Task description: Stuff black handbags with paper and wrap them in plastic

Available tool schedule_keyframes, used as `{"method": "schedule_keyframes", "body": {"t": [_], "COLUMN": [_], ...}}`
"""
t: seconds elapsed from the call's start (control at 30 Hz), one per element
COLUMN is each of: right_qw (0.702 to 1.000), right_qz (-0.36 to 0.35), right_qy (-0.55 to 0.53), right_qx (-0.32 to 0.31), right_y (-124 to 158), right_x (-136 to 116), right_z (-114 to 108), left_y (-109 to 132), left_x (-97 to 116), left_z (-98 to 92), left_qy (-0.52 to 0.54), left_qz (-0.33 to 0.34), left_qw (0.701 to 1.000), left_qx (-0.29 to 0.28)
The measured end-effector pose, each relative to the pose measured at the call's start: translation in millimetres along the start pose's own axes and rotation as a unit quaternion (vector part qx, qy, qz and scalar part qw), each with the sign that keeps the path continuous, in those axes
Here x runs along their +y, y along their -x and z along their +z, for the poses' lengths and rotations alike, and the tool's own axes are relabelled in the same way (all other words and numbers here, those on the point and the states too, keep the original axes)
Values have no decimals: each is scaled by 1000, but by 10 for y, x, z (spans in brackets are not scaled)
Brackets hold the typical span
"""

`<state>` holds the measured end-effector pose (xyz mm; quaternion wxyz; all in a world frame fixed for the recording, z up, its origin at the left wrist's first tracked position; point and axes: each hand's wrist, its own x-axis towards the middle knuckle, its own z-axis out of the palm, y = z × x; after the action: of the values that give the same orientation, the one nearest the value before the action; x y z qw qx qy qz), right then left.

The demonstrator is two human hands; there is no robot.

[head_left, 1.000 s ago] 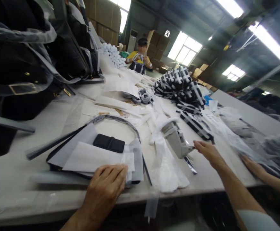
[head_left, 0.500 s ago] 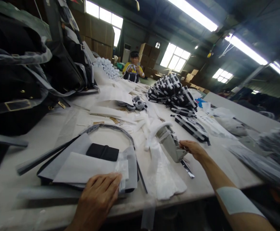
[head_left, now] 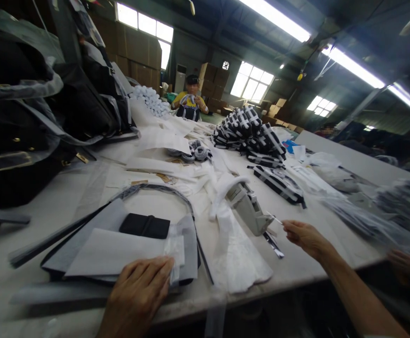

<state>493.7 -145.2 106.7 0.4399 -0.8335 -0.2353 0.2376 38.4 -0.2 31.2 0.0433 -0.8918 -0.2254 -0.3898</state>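
Warehouse lights hang over a long white counter (head_left: 296, 270) strewn with cloth pieces. At its near edge the left grip (head_left: 137, 293) lies flat and open, fingertips pressing a white sheet (head_left: 120, 251) that lies on a gray bag (head_left: 189, 227). Toward the near right corner, the right grip (head_left: 305, 237) is closed in a pinch on a thin strip (head_left: 274, 218) running to the gray tape dispenser (head_left: 249, 213).

Black bags (head_left: 32, 117) pile left; striped bundles (head_left: 250, 131) and tape rolls (head_left: 194, 154) lie farther back.

Bare left hand (head_left: 137, 293) and right hand (head_left: 305, 237) (forearms (head_left: 349, 291) unsleeved).
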Motion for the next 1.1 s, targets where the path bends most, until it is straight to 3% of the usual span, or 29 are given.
{"method": "schedule_keyframes", "body": {"t": [0.1,0.23,0.47,0.57,0.63,0.73,0.9,1.0,1.1], "right_qw": [998,999,991,977,971,935,818,737,652], "right_qz": [35,18,34,24,-25,-133,-252,-281,-332], "right_qy": [-24,-11,132,213,235,281,323,383,460], "right_qx": [-41,-31,11,1,-47,-174,-404,-481,-502], "right_y": [11,-89,-93,33,126,333,744,819,776], "right_x": [146,216,224,111,-125,-718,-1711,-1964,-2009], "right_z": [115,231,17,-48,45,470,1597,2182,2605], "left_y": [21,26,13,29,30,21,13,27,54], "left_x": [-21,-1,93,127,132,127,144,154,156], "left_z": [9,2,30,49,56,55,29,36,77], "left_qy": [-6,-5,33,44,45,37,38,51,60], "left_qz": [12,7,-48,-69,-75,-82,-91,-97,-103], "left_qw": [1000,1000,998,996,996,996,995,994,993], "left_qx": [-12,-24,12,21,18,11,4,9,22]}}
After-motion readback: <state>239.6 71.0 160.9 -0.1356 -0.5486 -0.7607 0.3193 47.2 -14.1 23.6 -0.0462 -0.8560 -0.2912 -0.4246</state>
